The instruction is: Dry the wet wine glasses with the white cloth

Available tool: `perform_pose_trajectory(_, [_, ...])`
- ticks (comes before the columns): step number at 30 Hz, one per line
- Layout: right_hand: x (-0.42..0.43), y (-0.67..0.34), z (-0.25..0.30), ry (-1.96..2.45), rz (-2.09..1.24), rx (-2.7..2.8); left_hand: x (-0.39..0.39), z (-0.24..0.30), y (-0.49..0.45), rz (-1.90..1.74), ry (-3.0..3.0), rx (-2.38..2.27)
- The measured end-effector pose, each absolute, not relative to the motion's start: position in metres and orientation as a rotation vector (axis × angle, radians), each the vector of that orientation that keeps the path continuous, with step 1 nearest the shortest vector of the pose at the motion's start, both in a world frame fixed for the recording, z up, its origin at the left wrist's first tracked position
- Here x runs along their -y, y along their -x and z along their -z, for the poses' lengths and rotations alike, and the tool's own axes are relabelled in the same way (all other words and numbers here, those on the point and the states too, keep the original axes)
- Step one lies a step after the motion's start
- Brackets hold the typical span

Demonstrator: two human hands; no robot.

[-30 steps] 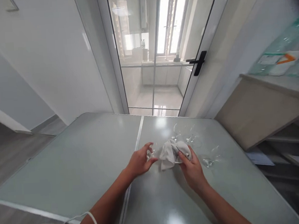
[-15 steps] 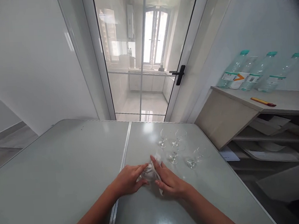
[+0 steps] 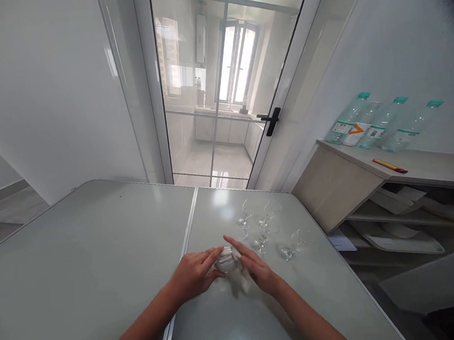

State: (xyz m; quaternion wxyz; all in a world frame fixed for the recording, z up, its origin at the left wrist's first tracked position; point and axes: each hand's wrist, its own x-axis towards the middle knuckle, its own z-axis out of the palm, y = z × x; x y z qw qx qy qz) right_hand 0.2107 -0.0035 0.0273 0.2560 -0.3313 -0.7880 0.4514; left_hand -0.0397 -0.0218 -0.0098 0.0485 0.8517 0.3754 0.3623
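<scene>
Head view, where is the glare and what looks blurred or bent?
Head view: the window is blown out and backlights the room; soft glare patches lie on the table; the cloth by the right hand is motion-blurred; the door frames lean from wide-angle distortion; the top right corner is dark.

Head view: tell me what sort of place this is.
Probably a home's dining area beside a kitchen: a glass door shows kitchen counters beyond, stemmed glasses stand on the table, and water bottles sit on a shelf unit.

The left hand (image 3: 193, 274) and right hand (image 3: 258, 272) are bare. Both forearms run uncovered to the frame's lower edge
</scene>
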Motion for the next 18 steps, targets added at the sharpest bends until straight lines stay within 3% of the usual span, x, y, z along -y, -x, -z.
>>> perform_pose_trajectory(4, [-0.001,-0.217,-0.02,0.925,-1.224,1.893,0.023,0.013,0.031,-1.073,-2.434,-1.188])
perform_pose_trajectory(11, [0.007,-0.201,-0.012,0.819,-1.25,1.95,0.026,0.026,0.025,-1.201,-2.745,-1.206])
perform_pose_trajectory(18, [0.002,-0.197,-0.018,0.802,-1.56,1.77,0.024,0.025,0.023,-1.14,-2.779,-1.232])
